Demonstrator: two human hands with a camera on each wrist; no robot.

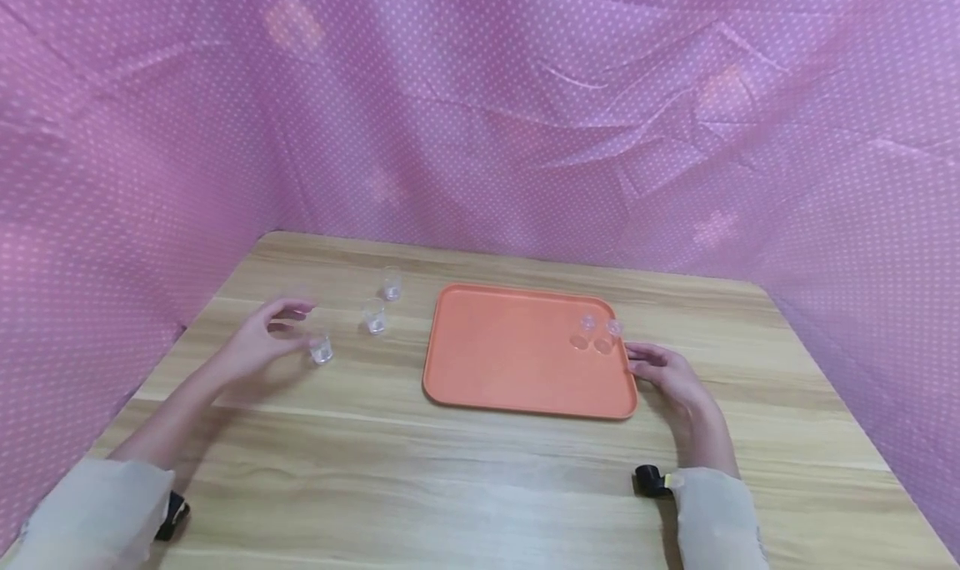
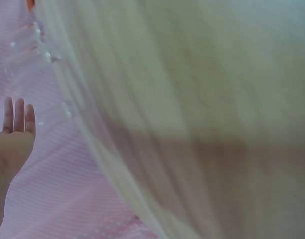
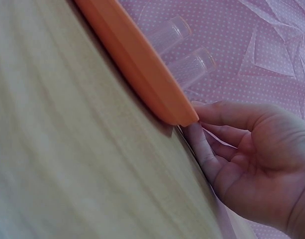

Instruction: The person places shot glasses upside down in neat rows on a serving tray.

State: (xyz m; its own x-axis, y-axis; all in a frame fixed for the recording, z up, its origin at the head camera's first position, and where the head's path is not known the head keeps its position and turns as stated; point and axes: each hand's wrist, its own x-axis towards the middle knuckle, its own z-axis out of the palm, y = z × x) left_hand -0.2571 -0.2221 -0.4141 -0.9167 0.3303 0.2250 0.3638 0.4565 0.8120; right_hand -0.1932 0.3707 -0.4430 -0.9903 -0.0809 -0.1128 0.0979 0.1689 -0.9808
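My left hand (image 1: 258, 341) reaches over the table's left side, its fingers parted and loosely bent. The thumb is close to a small clear glass (image 1: 321, 351); contact cannot be told. In the left wrist view the left hand (image 2: 15, 144) is behind that glass (image 2: 55, 113), with straight fingers. At the tray's right edge, my right hand (image 1: 671, 376) pinches the rim of the orange tray (image 1: 517, 349). The right wrist view shows the right hand's (image 3: 256, 159) fingertips above and below that rim. On the tray two clear glasses (image 1: 588, 323) (image 1: 614, 328) appear upside down.
Two more clear glasses (image 1: 375, 318) (image 1: 392, 285) stand upright between the left hand and the tray. The wooden table (image 1: 420, 487) is bordered by pink dotted cloth (image 1: 480, 137) behind and at both sides. Each forearm carries a black wrist device (image 1: 649, 481).
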